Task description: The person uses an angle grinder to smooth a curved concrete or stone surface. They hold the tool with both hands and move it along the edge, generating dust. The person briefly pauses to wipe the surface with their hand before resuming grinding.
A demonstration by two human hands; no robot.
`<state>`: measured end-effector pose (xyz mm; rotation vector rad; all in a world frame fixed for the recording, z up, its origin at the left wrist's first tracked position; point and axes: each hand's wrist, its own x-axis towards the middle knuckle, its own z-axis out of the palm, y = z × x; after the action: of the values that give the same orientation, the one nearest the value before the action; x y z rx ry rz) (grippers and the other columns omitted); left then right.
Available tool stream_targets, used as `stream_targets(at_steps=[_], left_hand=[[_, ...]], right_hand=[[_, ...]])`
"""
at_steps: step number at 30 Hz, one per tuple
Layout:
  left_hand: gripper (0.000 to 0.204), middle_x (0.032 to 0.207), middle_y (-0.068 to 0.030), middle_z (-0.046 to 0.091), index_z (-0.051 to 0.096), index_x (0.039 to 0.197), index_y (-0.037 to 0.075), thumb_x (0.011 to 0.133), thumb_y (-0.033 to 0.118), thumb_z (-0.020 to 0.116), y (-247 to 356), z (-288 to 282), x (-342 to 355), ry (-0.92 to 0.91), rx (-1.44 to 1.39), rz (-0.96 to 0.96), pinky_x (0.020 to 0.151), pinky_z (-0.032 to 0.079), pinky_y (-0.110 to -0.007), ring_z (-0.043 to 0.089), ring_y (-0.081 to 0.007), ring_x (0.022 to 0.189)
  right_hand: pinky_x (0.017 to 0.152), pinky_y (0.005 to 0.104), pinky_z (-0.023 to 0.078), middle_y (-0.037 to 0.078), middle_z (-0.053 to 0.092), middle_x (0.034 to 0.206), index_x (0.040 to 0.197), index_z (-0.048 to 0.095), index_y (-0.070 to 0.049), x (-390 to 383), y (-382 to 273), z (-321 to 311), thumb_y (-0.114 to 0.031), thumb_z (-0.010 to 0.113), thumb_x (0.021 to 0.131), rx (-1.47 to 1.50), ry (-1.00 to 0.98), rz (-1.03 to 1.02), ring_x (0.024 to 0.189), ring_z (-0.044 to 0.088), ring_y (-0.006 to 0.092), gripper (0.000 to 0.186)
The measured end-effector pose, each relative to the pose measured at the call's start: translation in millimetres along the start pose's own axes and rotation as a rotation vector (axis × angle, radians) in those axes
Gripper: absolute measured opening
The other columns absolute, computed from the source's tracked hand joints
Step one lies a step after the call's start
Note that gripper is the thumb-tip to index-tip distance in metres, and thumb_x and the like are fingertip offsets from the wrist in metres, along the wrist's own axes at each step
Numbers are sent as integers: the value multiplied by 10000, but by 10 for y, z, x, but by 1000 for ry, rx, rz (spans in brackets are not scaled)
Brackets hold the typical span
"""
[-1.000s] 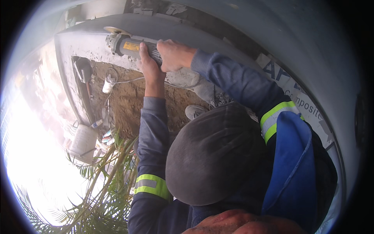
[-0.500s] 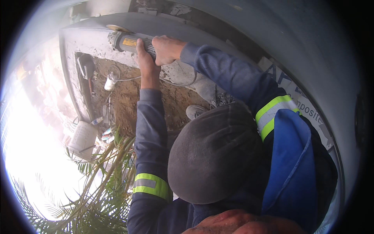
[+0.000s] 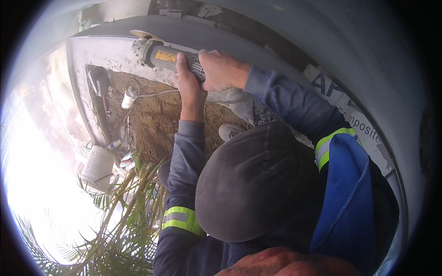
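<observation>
An angle grinder [image 3: 166, 56] with a grey body and a yellow label lies sideways across the pale masonry ledge [image 3: 115, 51]. Its round disc [image 3: 146, 35] is at the ledge's far edge; whether it touches the surface, I cannot tell. My left hand [image 3: 189, 87] is wrapped round the middle of the body from the near side, thumb on top. At the rear end, my right hand [image 3: 223, 70] grips the housing with curled fingers. Both arms wear dark blue sleeves with reflective bands.
Inside the ledge is brown soil [image 3: 159, 122], with a trowel [image 3: 99, 83], a white cup [image 3: 129, 98] and a pale cable [image 3: 159, 94]. A white bucket [image 3: 97, 164] and palm fronds [image 3: 124, 216] are at left. A dark cap [image 3: 253, 184] covers the lower middle; a shoe [image 3: 230, 131] shows beyond.
Both hands and the angle grinder have shifted right and slightly nearer along the ledge. The grip on the grinder is unchanged.
</observation>
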<state>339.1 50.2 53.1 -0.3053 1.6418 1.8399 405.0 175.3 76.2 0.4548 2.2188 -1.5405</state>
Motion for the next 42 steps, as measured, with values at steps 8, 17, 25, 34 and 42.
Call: stream_targets(at_steps=[8,17,25,34,42], left_hand=[[418,1073,-107,651,562,1237,-49,1071,334,578,2,-66,141,-1,-11,-22,773,588,-335,679,-175,911],[431,1084,-120,657,558,1257,-45,1078,348,562,22,-227,383,-29,-10,2,789,594,-355,688,-198,926],[425,1084,-119,662,558,1250,-29,1077,359,560,110,-232,473,-17,-52,-34,792,600,-372,700,-220,931],[379,1059,-101,648,565,1230,-25,1074,320,571,54,-29,122,12,-37,-13,778,590,-343,678,-176,898],[374,1038,-76,629,577,1200,-26,1078,327,565,-43,-2,-35,-22,13,-4,769,572,-334,650,-146,870]], right_hand=[[771,452,624,330,723,951,1070,606,167,121,-30,1,-64,763,729,11,11,13,917,755,428,442],[790,442,624,302,728,991,1134,615,176,308,-129,-32,-75,744,732,32,-63,53,930,756,394,492],[709,429,617,326,715,920,1093,598,190,452,-176,-34,-83,778,739,4,-60,-12,850,759,392,481],[750,431,625,308,730,911,1087,628,187,129,-76,-37,-68,756,722,-26,-20,-2,878,766,386,463],[750,453,618,347,708,928,1089,565,190,-50,26,-1,-79,780,710,8,-8,23,888,751,435,512]])
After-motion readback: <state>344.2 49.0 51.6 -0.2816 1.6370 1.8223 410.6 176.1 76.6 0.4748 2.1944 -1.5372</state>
